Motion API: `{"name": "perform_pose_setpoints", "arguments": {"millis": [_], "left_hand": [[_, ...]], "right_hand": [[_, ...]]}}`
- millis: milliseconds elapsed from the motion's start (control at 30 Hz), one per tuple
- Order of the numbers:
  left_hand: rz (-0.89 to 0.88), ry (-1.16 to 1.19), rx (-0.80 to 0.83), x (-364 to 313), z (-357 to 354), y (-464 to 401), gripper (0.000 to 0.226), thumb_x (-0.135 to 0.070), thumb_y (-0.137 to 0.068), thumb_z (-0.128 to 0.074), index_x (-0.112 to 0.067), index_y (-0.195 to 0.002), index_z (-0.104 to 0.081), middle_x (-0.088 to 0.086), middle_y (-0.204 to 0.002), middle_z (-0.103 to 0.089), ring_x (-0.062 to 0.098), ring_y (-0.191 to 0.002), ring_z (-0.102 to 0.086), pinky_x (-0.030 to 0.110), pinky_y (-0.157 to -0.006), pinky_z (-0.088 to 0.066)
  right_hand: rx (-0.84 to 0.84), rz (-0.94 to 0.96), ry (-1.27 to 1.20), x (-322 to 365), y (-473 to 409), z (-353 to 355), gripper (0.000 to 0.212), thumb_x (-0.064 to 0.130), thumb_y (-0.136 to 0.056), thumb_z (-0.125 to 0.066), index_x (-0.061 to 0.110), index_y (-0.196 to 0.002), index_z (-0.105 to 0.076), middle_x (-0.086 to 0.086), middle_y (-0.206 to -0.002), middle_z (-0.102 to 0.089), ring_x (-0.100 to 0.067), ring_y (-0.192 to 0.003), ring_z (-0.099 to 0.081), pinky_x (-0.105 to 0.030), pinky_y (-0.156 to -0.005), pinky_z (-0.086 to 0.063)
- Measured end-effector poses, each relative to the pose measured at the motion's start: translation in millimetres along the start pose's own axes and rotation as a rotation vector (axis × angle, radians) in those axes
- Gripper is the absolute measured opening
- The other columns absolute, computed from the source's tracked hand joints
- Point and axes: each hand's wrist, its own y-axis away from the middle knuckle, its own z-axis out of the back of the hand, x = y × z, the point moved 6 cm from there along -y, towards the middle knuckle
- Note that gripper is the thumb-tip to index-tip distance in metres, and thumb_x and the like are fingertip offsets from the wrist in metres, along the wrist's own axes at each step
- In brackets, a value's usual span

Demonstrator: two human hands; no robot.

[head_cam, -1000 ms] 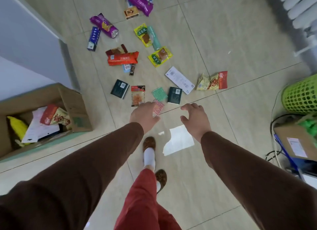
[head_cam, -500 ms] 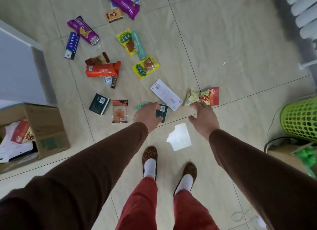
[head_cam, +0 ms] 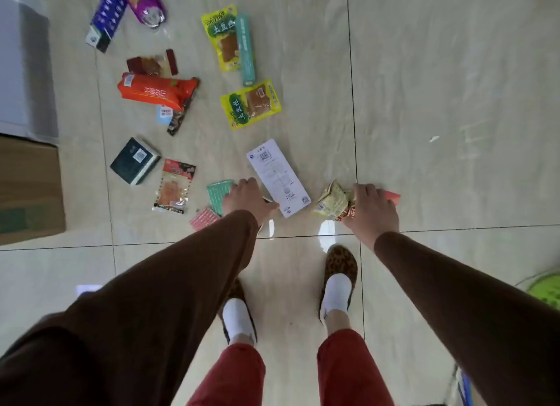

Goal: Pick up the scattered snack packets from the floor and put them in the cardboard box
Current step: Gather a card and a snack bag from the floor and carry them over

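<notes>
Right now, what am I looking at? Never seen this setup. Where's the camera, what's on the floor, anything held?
There is no machine: a person wears one camera on the head, looking down past brown sleeves at their feet. The left hand is down among a green packet, a pink packet and a white packet. The right hand is closing on a crumpled yellow-and-red packet; whether it is gripped is unclear. More packets lie scattered on the tiled floor. The cardboard box sits at the left edge.

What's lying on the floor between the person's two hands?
In the head view, a long white packet lies between the left hand and the right hand, closer to the left one.
</notes>
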Motion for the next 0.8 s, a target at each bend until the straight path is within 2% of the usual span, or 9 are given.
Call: {"name": "perform_pose_setpoints", "arguments": {"millis": [100,233,300,367,433,500,567,667,800], "left_hand": [[0.108,-0.058,-0.022,-3.5,-23.1,-35.1,0.077,-0.065,-0.079,-0.064,-0.011,-0.131,-0.048,0.009,-0.129,-0.055,0.029,-0.121,-0.053,0.039,-0.089,-0.043],[0.212,-0.12,-0.012,-0.8,-63.3,-87.8,0.09,-0.078,-0.073,-0.058,-0.01,-0.133,-0.049,0.01,-0.133,-0.056,0.03,-0.127,-0.048,0.042,-0.099,-0.038],[0.254,-0.154,0.014,-0.8,-82.2,-112.8,0.098,-0.084,-0.071,-0.053,-0.009,-0.134,-0.05,0.011,-0.136,-0.054,0.031,-0.129,-0.045,0.044,-0.105,-0.034],[0.289,-0.188,0.017,-5.0,-96.5,-132.3,0.104,-0.089,-0.068,-0.048,-0.008,-0.133,-0.05,0.012,-0.133,-0.055,0.03,-0.127,-0.045,0.042,-0.105,-0.031],[0.309,-0.175,-0.025,-14.8,-104.8,-145.4,0.107,-0.09,-0.065,-0.051,-0.006,-0.132,-0.047,0.014,-0.13,-0.056,0.03,-0.121,-0.048,0.041,-0.102,-0.031],[0.28,-0.11,-0.113,-30.6,-107.5,-154.2,0.105,-0.08,-0.066,-0.064,-0.005,-0.136,-0.039,0.016,-0.129,-0.056,0.032,-0.118,-0.051,0.042,-0.1,-0.034],[0.22,0.057,-0.173,-47.8,-108.3,-157.5,0.097,-0.058,-0.072,-0.077,-0.006,-0.139,-0.031,0.014,-0.125,-0.058,0.033,-0.113,-0.057,0.042,-0.095,-0.041],[0.161,0.464,-0.177,-63.1,-104.4,-145.1,0.067,-0.019,-0.084,-0.074,-0.014,-0.132,-0.028,0.011,-0.112,-0.066,0.034,-0.098,-0.067,0.043,-0.079,-0.055],[0.12,0.766,-0.181,-55.0,-89.1,-96.9,0.052,-0.009,-0.085,-0.071,-0.022,-0.118,-0.034,0.005,-0.111,-0.069,0.028,-0.088,-0.07,0.044,-0.069,-0.061]], "right_hand": [[0.019,0.039,0.091,-17.6,-35.3,-29.1,0.078,0.042,-0.078,-0.078,0.011,-0.14,-0.043,-0.013,-0.136,-0.053,-0.035,-0.124,-0.05,-0.046,-0.103,-0.042],[0.07,0.064,0.257,-31.1,-79.7,-67.8,0.092,0.058,-0.075,-0.075,0.01,-0.144,-0.036,-0.012,-0.14,-0.049,-0.034,-0.131,-0.046,-0.05,-0.118,-0.026],[0.091,0.079,0.349,-35.3,-98.8,-87.1,0.1,0.066,-0.074,-0.071,0.01,-0.146,-0.031,-0.011,-0.141,-0.047,-0.034,-0.133,-0.045,-0.052,-0.12,-0.021],[0.071,0.095,0.403,-38.6,-113.2,-103.0,0.101,0.067,-0.072,-0.071,0.011,-0.146,-0.031,-0.01,-0.137,-0.049,-0.033,-0.128,-0.048,-0.051,-0.117,-0.028],[0.031,0.1,0.402,-40.3,-121.2,-111.9,0.092,0.063,-0.072,-0.074,0.012,-0.14,-0.036,-0.01,-0.128,-0.053,-0.032,-0.117,-0.054,-0.047,-0.103,-0.041],[0.036,0.072,0.347,-41.6,-128.1,-119.2,0.087,0.063,-0.075,-0.075,0.012,-0.136,-0.039,-0.01,-0.123,-0.058,-0.031,-0.11,-0.06,-0.043,-0.091,-0.045],[0.08,0.002,0.218,-44.8,-133.6,-123.6,0.078,0.063,-0.078,-0.073,0.014,-0.13,-0.042,-0.008,-0.117,-0.064,-0.031,-0.108,-0.064,-0.042,-0.089,-0.045],[0.141,-0.069,0.01,-47.5,-133.0,-119.7,0.05,0.055,-0.087,-0.069,0.019,-0.117,-0.052,-0.003,-0.105,-0.07,-0.03,-0.102,-0.067,-0.042,-0.091,-0.045],[0.146,-0.142,-0.162,-45.4,-115.4,-92.1,0.034,0.055,-0.091,-0.06,0.024,-0.104,-0.064,0.0,-0.099,-0.074,-0.026,-0.092,-0.068,-0.044,-0.09,-0.054]]}}
